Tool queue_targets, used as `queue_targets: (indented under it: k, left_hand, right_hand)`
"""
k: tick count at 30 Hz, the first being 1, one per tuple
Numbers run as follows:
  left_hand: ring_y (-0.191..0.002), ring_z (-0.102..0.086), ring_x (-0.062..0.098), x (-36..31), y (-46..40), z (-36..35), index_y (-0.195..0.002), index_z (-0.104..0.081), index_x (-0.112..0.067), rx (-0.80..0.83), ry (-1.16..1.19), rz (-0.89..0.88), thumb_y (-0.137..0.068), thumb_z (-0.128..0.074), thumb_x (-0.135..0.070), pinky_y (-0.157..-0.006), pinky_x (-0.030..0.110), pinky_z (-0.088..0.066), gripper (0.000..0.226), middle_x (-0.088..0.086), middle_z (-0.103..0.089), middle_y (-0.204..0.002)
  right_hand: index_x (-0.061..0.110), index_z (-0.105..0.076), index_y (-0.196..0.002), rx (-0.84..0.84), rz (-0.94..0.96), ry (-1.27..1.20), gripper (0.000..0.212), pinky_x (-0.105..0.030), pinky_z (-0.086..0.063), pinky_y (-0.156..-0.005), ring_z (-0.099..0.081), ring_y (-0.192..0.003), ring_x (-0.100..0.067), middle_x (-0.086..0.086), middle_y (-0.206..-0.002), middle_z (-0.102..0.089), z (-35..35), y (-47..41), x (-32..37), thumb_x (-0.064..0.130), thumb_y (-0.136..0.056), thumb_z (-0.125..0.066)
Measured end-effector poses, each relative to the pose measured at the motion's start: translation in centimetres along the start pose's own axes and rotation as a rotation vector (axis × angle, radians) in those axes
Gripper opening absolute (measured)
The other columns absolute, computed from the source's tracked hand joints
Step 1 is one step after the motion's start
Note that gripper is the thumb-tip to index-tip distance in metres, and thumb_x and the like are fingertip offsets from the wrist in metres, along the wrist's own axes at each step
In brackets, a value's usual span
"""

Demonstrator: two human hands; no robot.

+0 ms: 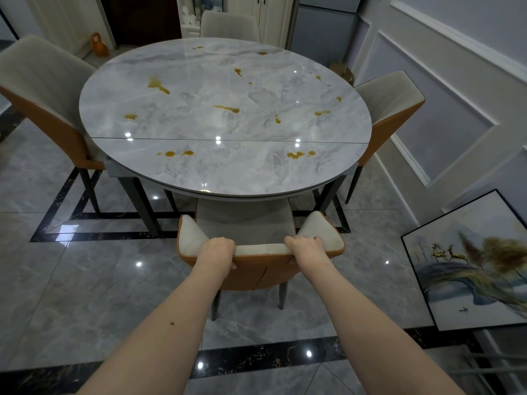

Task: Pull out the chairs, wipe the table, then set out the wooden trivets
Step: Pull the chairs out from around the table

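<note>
A round grey marble table (199,178) carries several amber spills (158,86). Directly in front of me stands a chair (262,269) with a cream inside and orange back, its seat partly under the table's near edge. My left hand (217,250) grips the top of its backrest on the left. My right hand (306,248) grips the same rim on the right. Three more chairs sit at the table: one at the left (42,89), one at the right (390,104), one at the far side (229,24). No trivets or cloth are visible.
A framed painting (470,263) leans against the wall at the right, standing on the floor. An orange kettlebell (99,45) sits on the floor at the far left. Glossy grey tiles with a black border (256,357) run beneath me.
</note>
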State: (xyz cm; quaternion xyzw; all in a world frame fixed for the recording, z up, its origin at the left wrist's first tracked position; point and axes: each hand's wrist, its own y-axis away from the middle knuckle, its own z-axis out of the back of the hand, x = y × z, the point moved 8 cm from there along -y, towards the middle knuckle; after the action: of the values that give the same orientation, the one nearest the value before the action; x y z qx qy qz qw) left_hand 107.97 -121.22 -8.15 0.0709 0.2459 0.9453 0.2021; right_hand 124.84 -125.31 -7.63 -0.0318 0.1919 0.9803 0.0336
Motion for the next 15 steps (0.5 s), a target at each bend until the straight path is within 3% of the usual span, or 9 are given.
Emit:
queue_targets:
  k: [15]
  left_hand:
    - [-0.114,-0.057,0.025,-0.04,-0.23,-0.22,-0.120,-0.054,-0.009,0.034,0.007,0.002,-0.090,-0.061,-0.035,-0.090,0.032,-0.044,0.040,0.009,-0.060,-0.121]
  right_hand:
    - [0.018,-0.046,-0.116,0.026,-0.010,0.014,0.027,-0.046,-0.034,-0.095,-0.054,-0.111,-0.030,-0.007,-0.116,-0.057,-0.37,-0.22,-0.20,0.010,-0.091,-0.054]
